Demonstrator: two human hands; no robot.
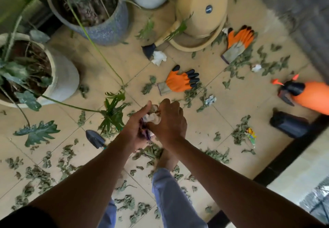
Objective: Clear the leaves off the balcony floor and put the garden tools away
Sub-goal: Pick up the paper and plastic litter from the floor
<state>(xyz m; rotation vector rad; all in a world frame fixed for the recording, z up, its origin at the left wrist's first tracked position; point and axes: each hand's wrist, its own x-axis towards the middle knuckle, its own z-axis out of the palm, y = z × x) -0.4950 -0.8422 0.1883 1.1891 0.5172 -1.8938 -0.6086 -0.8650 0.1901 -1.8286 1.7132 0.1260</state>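
Note:
My left hand [137, 128] and my right hand [169, 120] meet over the middle of the floor, both curled round a wad of crumpled paper and scraps [151, 118]. Dry green leaves [41, 172] lie scattered all over the beige tiles. A small dark trowel [95, 138] lies just left of my left wrist. A second trowel with a wooden handle [160, 40] leans by the cream pot. Two orange gloves lie on the floor, one in the middle [179, 81] and one farther right [238, 42]. An orange spray bottle [306, 95] lies at the right edge.
Potted plants crowd the left and top: a white pot [62, 78], a blue-grey pot [106, 24], a cream pot [204, 13] on a saucer. A black cylinder [288, 126] lies near a dark threshold. White paper bits [159, 57] and a colourful wrapper [251, 135] dot the tiles.

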